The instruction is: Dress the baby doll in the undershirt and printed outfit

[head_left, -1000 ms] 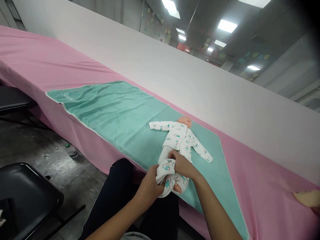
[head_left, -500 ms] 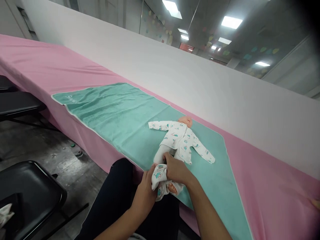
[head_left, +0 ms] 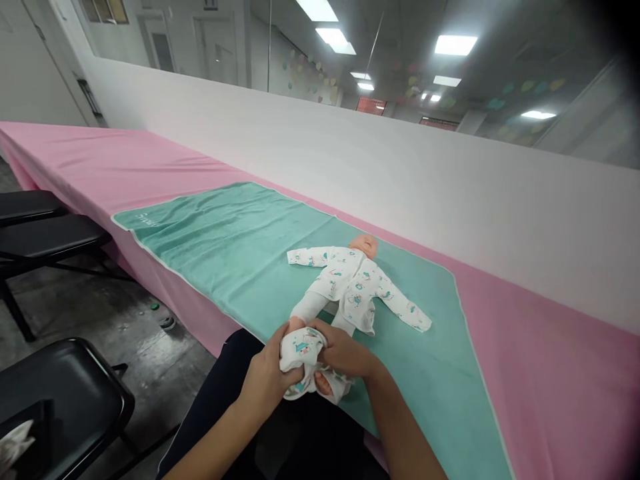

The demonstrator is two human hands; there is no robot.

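Note:
A baby doll (head_left: 350,280) lies on its back on a teal towel (head_left: 235,233), head toward the white wall, dressed in a white printed jacket with its sleeves spread. Both of my hands work at its feet near the table's front edge. My left hand (head_left: 267,377) grips a bunched pair of white printed pants (head_left: 300,347). My right hand (head_left: 345,353) is closed on the same bunched pants from the other side, over the doll's bare foot (head_left: 323,384), which pokes out below.
The towel lies on a long table with a pink cloth (head_left: 550,373), backed by a low white wall (head_left: 400,167). Black chairs (head_left: 60,407) stand on the left over a dark floor. My dark-trousered lap (head_left: 235,400) is against the table edge.
The view has tilted up and swung left. My hands stay clamped on the pants at the doll's feet and have shifted slightly left; a pale object at the right edge is out of view.

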